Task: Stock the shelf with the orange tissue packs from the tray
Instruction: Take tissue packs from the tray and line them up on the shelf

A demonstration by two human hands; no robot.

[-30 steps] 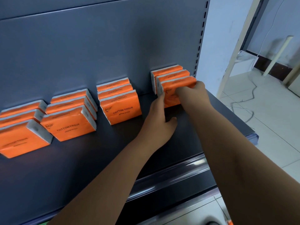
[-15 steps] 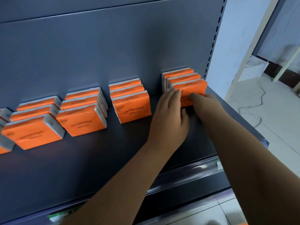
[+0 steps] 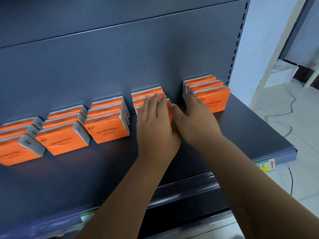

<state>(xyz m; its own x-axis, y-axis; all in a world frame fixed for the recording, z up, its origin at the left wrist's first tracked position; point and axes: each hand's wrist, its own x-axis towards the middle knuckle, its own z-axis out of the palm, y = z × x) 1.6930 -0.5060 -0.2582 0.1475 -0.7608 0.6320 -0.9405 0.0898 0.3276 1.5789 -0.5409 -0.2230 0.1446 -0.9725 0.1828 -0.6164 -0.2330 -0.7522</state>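
Across the middle of the frame, from lower left to centre right, orange tissue packs (image 3: 107, 130) stand on edge on the dark grey shelf (image 3: 250, 135). They form five groups, each three deep, running toward the back panel (image 3: 120, 57). Several front packs read COTTON TISSUE.

At centre frame the left hand (image 3: 155, 125) lies flat over the fourth group (image 3: 146, 93). Its fingers (image 3: 151, 104) are straight and held close together, covering the front pack and reaching the tops of the packs behind.

Just right of it, the right hand (image 3: 195, 121) rests in the gap between that group and the rightmost group (image 3: 213, 99). Its fingers are straight and together, pointing toward the back panel. Their tips lie beside the left edge of the rightmost group; whether they touch it I cannot tell. The two hands touch along their thumb sides.

At the lower right, on the shelf's front edge, sits a price label (image 3: 266, 165) with a red arrow. A pale tiled floor (image 3: 302, 169) shows beyond it.
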